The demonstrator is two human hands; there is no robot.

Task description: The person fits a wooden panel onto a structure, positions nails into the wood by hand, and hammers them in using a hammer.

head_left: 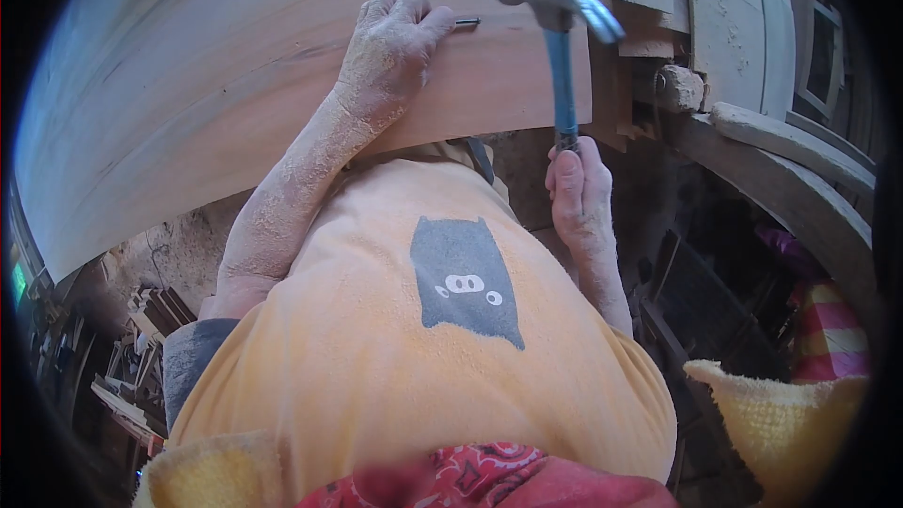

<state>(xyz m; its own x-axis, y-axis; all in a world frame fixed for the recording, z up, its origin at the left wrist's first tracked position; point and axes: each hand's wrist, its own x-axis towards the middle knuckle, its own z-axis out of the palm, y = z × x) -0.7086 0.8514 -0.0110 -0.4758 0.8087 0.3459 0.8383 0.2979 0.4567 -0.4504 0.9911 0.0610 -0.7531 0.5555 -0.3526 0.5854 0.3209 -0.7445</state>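
Observation:
My left hand [395,47], dusted with sawdust, is closed over a wide wooden panel [273,66]. From its fingers sticks the end of a short dark metal punch [467,23]; the rest of it is hidden in the grip. My right hand [580,183] is wrapped round the lower handle of a claw hammer [562,66] with a blue shaft. The hammer stands upright in view, its head above the right end of the panel and to the right of the punch, apart from it.
Pale boards [729,38] lie to the right of the panel. A curved timber [781,160] runs down the right side, near a rough wood block [679,88]. Wood scraps [155,315] are piled at lower left. A checked cloth [828,334] shows at lower right.

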